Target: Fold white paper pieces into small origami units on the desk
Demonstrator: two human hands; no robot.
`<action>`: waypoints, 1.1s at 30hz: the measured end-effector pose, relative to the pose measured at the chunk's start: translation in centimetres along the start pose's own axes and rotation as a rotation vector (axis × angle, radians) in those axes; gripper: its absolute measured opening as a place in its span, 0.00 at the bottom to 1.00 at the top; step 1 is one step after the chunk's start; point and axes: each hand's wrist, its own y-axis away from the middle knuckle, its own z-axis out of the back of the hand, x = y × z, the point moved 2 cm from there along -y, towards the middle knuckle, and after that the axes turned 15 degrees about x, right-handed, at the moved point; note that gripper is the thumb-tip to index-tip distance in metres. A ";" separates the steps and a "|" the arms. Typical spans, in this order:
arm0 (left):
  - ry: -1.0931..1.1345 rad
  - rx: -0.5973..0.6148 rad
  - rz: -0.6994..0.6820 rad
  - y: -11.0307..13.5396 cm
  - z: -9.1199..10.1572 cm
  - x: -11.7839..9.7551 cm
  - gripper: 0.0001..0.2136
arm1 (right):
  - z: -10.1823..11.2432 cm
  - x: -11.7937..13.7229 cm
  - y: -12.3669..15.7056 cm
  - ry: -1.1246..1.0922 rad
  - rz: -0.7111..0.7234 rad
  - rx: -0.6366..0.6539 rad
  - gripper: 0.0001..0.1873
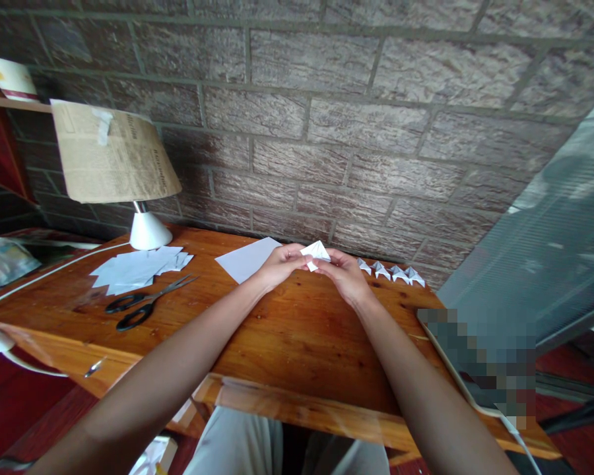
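Note:
Between my two hands is a small folded piece of white paper (317, 251), creased to a point at the top and held above the far part of the desk. My left hand (281, 265) pinches its left side, thumb in front. On the right side my right hand (345, 272) grips it the same way, with the fingers partly hidden behind the paper. A larger white sheet (245, 259) lies flat just left of my left hand. Several folded white paper pieces (398, 273) stand in a row to the right of my right hand.
Loose white paper squares (141, 269) lie at the left, with black-handled scissors (141, 307) in front. Behind them stands a lamp (150, 231) with a newsprint shade. A tablet-like device (455, 356), partly blurred out, lies at the right edge. A brick wall (287, 119) backs the wooden desk (297, 336).

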 end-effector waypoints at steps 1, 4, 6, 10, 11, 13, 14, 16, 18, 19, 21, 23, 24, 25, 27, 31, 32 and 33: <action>0.007 -0.002 -0.001 0.0 -0.1 -0.1 0.17 | 0.0 0.0 0.0 0.004 0.002 -0.002 0.19; 0.024 -0.026 0.005 0.0 -0.3 0.0 0.17 | -0.1 -0.2 0.0 0.017 0.013 0.004 0.21; 0.026 -0.051 0.004 0.0 -0.2 0.1 0.17 | -0.2 -0.5 -0.1 0.026 0.018 0.020 0.21; 0.008 -0.058 0.011 0.0 0.0 0.5 0.17 | -0.2 -1.0 -0.2 0.040 0.033 0.031 0.21; -0.008 -0.058 0.013 0.0 0.1 0.5 0.17 | -0.2 -1.0 -0.2 0.049 0.033 0.036 0.21; -0.047 -0.061 0.012 0.0 0.1 0.4 0.17 | -0.2 -0.7 -0.1 0.074 0.019 0.064 0.21; -0.061 -0.063 0.010 0.0 0.1 0.4 0.17 | -0.2 -0.5 0.0 0.088 0.005 0.087 0.21; -0.070 -0.057 0.005 0.1 0.0 0.2 0.17 | 0.0 0.0 0.1 0.120 -0.024 0.120 0.20; -0.059 -0.050 0.010 0.1 -0.2 0.1 0.17 | 0.4 0.6 0.2 0.138 -0.027 0.101 0.17; -0.047 -0.047 0.018 0.1 -0.2 0.1 0.17 | 0.7 0.8 0.2 0.128 -0.016 0.066 0.16; -0.008 -0.035 0.043 0.1 -0.3 0.2 0.18 | 1.2 1.0 0.2 0.093 -0.008 0.030 0.14; 0.035 -0.012 0.070 0.1 -0.4 0.3 0.18 | 1.4 1.1 0.2 0.071 -0.017 0.037 0.14; 0.054 0.002 0.081 0.2 -0.4 0.4 0.18 | 1.4 1.0 0.2 0.072 -0.023 0.049 0.14; 0.069 0.011 0.088 0.2 -0.4 0.5 0.18 | 1.4 0.9 0.2 0.078 -0.028 0.061 0.15; 0.086 0.015 0.095 0.2 -0.4 0.7 0.18 | 1.3 0.8 0.2 0.092 -0.030 0.077 0.15; 0.086 0.013 0.117 0.3 -0.3 0.7 0.18 | 1.4 0.7 0.1 0.117 -0.022 0.084 0.15; 0.084 0.013 0.123 0.3 -0.3 0.6 0.18 | 1.5 0.6 0.1 0.130 -0.019 0.083 0.15; 0.084 0.014 0.128 0.3 -0.3 0.6 0.18 | 1.5 0.6 0.1 0.147 -0.016 0.083 0.15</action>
